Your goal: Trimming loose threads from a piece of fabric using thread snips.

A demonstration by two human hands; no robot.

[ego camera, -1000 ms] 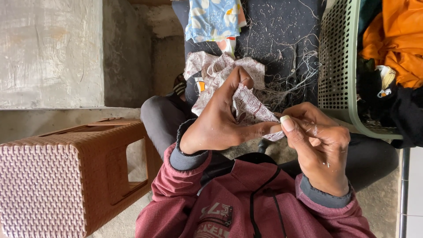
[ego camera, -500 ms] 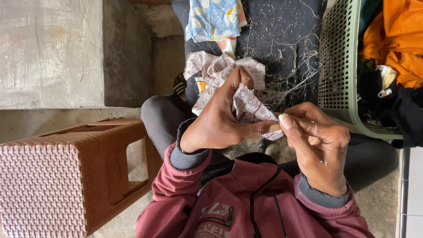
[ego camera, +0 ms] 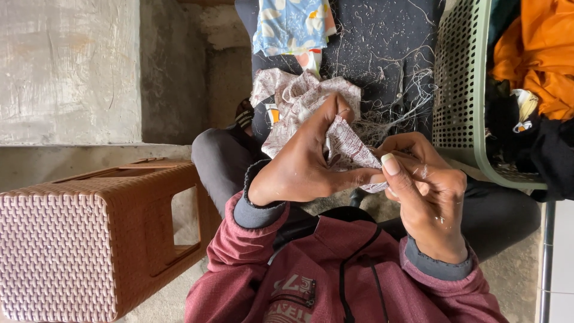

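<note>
Item: a person's left hand (ego camera: pixel 305 164) is pinching a patterned white cloth scrap (ego camera: pixel 311 113) between thumb and forefinger, the cloth trailing away toward the far side over a dark lap cloth (ego camera: pixel 382 36) strewn with loose threads (ego camera: pixel 388 107). The right hand (ego camera: pixel 427 191) is clenching around the cloth's near corner, touching the left thumb tip. A green basket (ego camera: pixel 460 90) of garments is sitting right; a brown wicker stool (ego camera: pixel 89 239) is standing left, well apart.
</note>
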